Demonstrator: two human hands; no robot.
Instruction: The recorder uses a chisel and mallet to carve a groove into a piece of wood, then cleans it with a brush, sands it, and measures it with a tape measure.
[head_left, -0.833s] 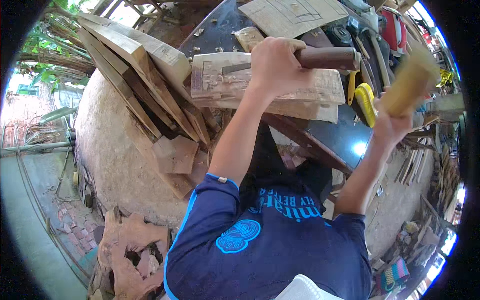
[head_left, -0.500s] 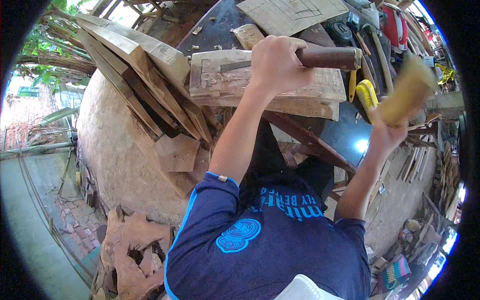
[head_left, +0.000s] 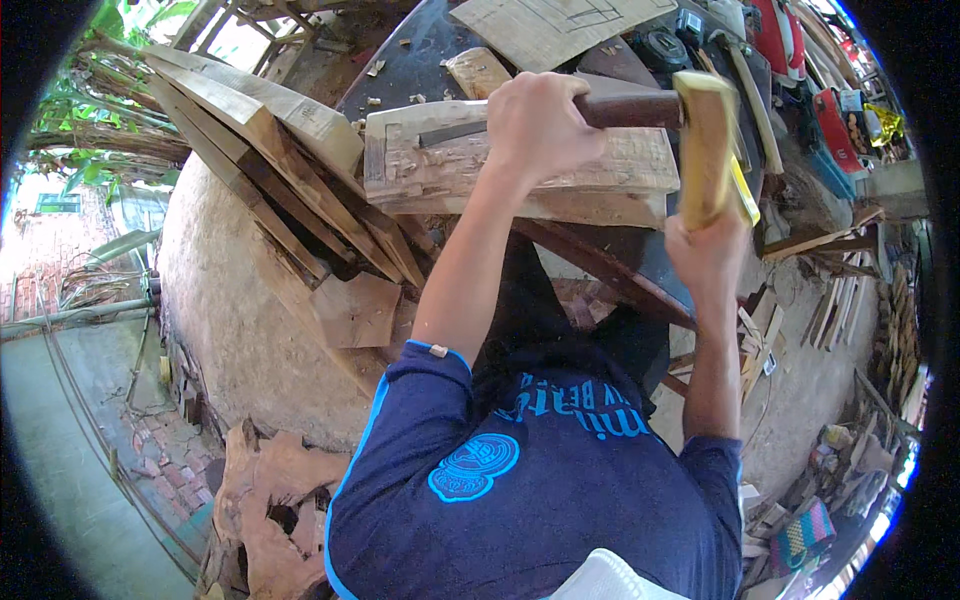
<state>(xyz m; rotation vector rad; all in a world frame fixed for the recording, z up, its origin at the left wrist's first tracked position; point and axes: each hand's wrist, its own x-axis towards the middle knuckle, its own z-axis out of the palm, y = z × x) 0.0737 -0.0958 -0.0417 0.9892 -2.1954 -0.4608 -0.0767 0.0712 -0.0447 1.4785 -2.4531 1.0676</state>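
My left hand (head_left: 545, 130) is closed around a chisel (head_left: 635, 108) with a thick brown handle. Its flat blade points left and lies low over a thick wooden block (head_left: 630, 168), whose top is rough with cut marks. In my right hand (head_left: 708, 245) is a pale yellowish wooden mallet (head_left: 707, 150), held upright. The mallet's upper part is at the butt end of the chisel handle; touching or just apart, I cannot tell. A small wood chip (head_left: 438, 351) sits on my left sleeve.
A dark bench (head_left: 415, 65) bears chips, a small wood piece (head_left: 478, 72), a board with drawn lines (head_left: 560, 20) and a black tape measure (head_left: 664, 48). Long planks (head_left: 270, 150) lean at the left. A hammer-like tool (head_left: 757, 110) and red cases (head_left: 780, 40) lie at the right.
My right hand has swung the mallet leftward to the chisel's butt end. My left hand keeps its grip on the chisel. The whole view has shifted slightly.
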